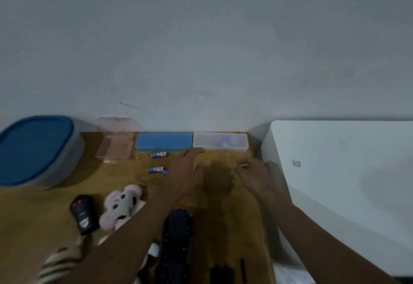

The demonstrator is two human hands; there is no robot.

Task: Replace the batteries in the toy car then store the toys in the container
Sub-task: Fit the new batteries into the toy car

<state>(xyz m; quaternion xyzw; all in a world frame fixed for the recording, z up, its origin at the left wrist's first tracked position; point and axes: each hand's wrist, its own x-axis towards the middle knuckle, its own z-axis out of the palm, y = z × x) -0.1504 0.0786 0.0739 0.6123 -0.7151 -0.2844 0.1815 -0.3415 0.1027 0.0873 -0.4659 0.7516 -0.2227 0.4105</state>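
A dark blue toy car (pixel 176 239) lies near the front edge of the wooden table (pixel 44 207), partly under my left forearm. My left hand (pixel 186 172) reaches over the table toward the translucent white box (pixel 220 141), fingers extended and holding nothing. Farther right, my right hand (pixel 251 173) pinches a thin yellowish stick between thumb and fingers. Two blue-and-white batteries (pixel 159 154) (pixel 156 169) lie left of my left hand. A black remote (pixel 83 214) and a pink plush toy (pixel 121 205) sit at the left. A large container with a blue lid (pixel 35 149) stands at the far left.
A blue box (pixel 163 141) and a clear pink box (pixel 116 147) with its lid up line the wall. Beside the table on the right is a white surface (pixel 346 172). A striped plush (pixel 60 263) and small black parts (pixel 223 272) lie at the front edge.
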